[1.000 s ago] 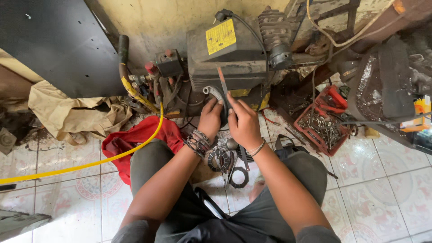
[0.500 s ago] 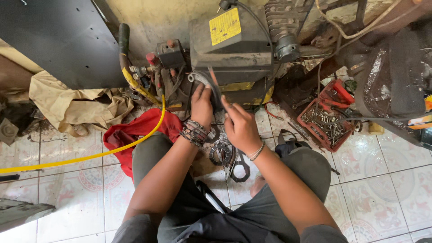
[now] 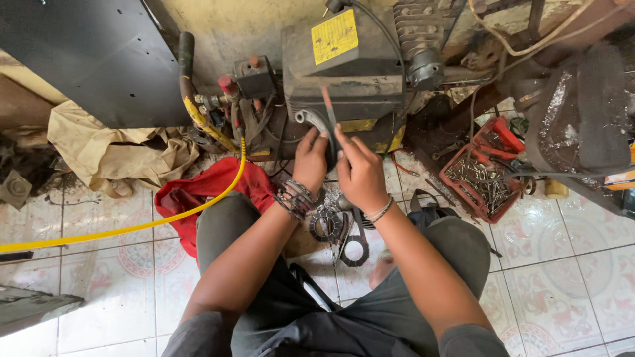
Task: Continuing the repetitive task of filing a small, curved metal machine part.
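Patterned floor tiles (image 3: 582,277) fill the lower frame. At upper centre, the grey machine (image 3: 350,73) stands against the wall. Left hand (image 3: 311,158) touches its curved metal handle (image 3: 311,120), fingers together; right hand (image 3: 360,173) pinches a thin red-tipped tool (image 3: 329,112). Yellow hose (image 3: 132,225) crosses left.

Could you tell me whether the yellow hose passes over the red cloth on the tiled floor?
Yes, the yellow hose runs across the top of the red cloth beside the person's knee.
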